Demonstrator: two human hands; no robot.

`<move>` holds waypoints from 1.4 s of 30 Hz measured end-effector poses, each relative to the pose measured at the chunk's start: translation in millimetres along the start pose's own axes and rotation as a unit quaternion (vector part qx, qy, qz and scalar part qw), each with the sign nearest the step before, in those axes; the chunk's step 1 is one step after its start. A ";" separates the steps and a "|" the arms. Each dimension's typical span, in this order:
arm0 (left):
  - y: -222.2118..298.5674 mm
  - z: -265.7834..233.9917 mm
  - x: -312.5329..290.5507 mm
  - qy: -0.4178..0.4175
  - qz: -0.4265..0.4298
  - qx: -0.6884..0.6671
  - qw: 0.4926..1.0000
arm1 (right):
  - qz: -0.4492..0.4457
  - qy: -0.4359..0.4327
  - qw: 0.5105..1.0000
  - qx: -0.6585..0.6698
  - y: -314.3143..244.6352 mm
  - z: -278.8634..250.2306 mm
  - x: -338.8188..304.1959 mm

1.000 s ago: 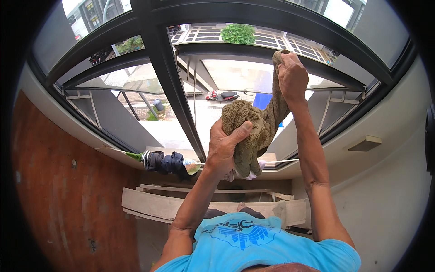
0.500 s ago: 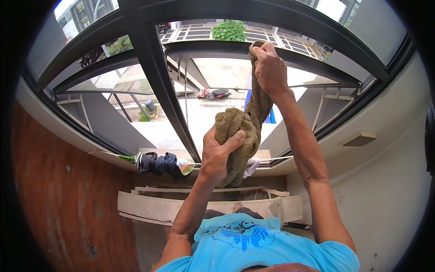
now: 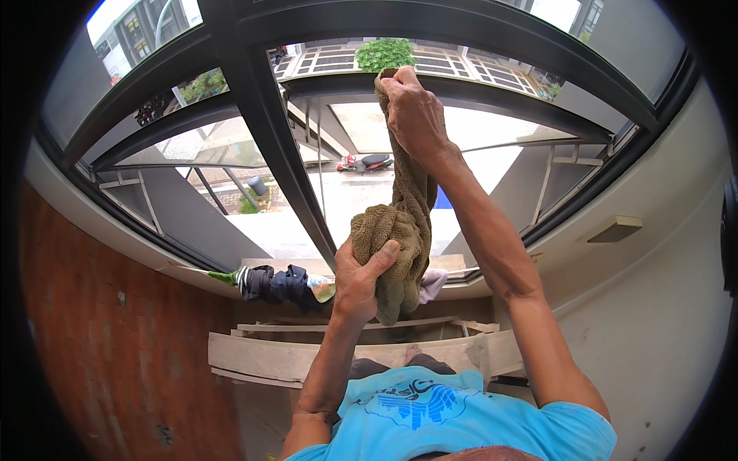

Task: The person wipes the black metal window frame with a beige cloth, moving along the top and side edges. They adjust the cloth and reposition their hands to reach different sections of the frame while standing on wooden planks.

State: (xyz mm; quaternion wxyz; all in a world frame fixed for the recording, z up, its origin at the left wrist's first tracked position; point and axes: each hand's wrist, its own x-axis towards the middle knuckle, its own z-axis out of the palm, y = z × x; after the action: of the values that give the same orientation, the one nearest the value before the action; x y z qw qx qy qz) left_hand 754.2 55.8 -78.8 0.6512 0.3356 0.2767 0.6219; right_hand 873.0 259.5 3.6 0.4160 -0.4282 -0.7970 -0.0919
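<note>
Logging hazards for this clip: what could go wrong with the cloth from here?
The right hand holds the olive cloth by its top end; that might slip. The window appears open, so a dropped cloth could fall outside. The bundled part at the left hand may brush the pale cloth behind it.

You wore a sky-blue T-shirt (image 3: 492,419), nearer your body than your hands, its short sleeves (image 3: 578,419) ending above the elbows. The chest print (image 3: 417,409) fanned deeper-blue strokes, with black lettering on the side toward your hands. Your left hand (image 3: 357,280), right hand (image 3: 416,115) and forearms (image 3: 492,234) were bare. Below the hands, dark legwear (image 3: 366,367) and a bare foot (image 3: 413,353) showed.
</note>
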 end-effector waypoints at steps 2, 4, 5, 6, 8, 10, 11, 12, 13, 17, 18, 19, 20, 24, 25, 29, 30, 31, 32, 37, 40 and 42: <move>3.5 -4.0 -5.2 0.018 0.008 -0.001 1.000 | -0.020 -0.013 1.000 0.006 -14.5 10.1 6.1; 11.1 -7.0 -11.2 0.036 0.020 -0.006 0.999 | -0.037 -0.023 0.999 0.020 -25.2 24.9 14.6; 10.1 -11.9 -11.6 0.039 0.032 -0.006 0.999 | -0.038 -0.021 0.999 0.022 -30.2 31.9 17.5; 12.1 -13.2 -13.8 0.055 0.036 -0.002 0.998 | -0.038 -0.018 0.999 0.022 -34.7 37.6 19.8; 16.6 -14.5 -18.4 0.090 0.045 0.005 0.995 | -0.047 -0.019 0.998 0.032 -42.5 46.3 23.9; 18.3 -26.8 -17.7 0.082 0.054 0.014 0.995 | -0.055 -0.019 0.998 0.037 -47.0 51.1 27.1; 19.2 -31.8 -18.5 0.079 0.059 0.019 0.995 | -0.051 -0.039 0.998 0.024 -50.8 47.9 29.1; 20.2 -32.6 -19.1 0.080 0.060 0.014 0.995 | -0.066 -0.036 0.997 0.005 -51.1 46.3 28.8; 21.0 -32.5 -19.0 0.080 0.061 0.010 0.995 | -0.081 -0.033 0.996 -0.015 -49.0 43.8 27.7; 24.8 -32.5 -20.3 0.075 0.059 0.022 0.995 | -0.091 -0.058 0.990 -0.086 -37.3 19.3 26.3; 23.9 -29.3 -19.2 0.073 0.052 0.018 0.996 | -0.089 -0.068 0.988 -0.109 -29.3 9.3 23.5; 23.3 -24.5 -17.8 0.070 0.045 0.015 0.996 | -0.072 -0.072 0.986 -0.136 -20.5 0.6 19.6; 22.2 -19.2 -16.9 0.067 0.038 0.013 0.997 | -0.055 -0.082 0.984 -0.149 -11.1 -11.3 15.3; 3.0 -7.8 -11.0 0.017 -0.001 -0.013 1.000 | -0.029 -0.062 0.975 -0.210 43.7 -52.0 -9.3; -2.3 -4.3 -9.9 0.010 -0.010 -0.015 1.000 | -0.015 -0.057 0.972 -0.226 56.3 -60.8 -16.8; -25.6 12.4 -1.8 -0.029 -0.053 -0.006 0.998 | 0.076 -0.002 0.960 -0.270 101.3 -100.8 -51.3; -31.2 15.5 0.0 -0.040 -0.062 -0.002 0.997 | 0.095 0.020 0.957 -0.275 115.5 -108.9 -59.8; -33.7 19.7 0.5 -0.052 -0.072 0.003 0.996 | 0.107 0.038 0.953 -0.281 130.2 -115.4 -67.1; -35.9 25.2 1.4 -0.059 -0.077 -0.004 0.995 | 0.117 0.051 0.951 -0.283 144.7 -120.8 -73.4; -46.8 33.7 1.7 -0.086 -0.097 -0.012 0.992 | 0.101 0.122 0.945 -0.287 184.7 -119.4 -88.5; -41.5 28.2 -1.4 -0.072 -0.092 -0.013 0.993 | 0.071 0.125 0.957 -0.251 151.7 -95.9 -72.9; -36.3 19.5 -5.3 -0.067 -0.084 -0.018 0.994 | 0.031 0.116 0.968 -0.222 121.7 -79.8 -61.5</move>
State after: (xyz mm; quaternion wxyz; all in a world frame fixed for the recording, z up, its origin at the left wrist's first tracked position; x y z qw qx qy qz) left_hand 791.6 48.7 -95.3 0.7238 0.3402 0.2487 0.5464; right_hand 1029.6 257.1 -16.7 0.4025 -0.5207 -0.6895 -0.3023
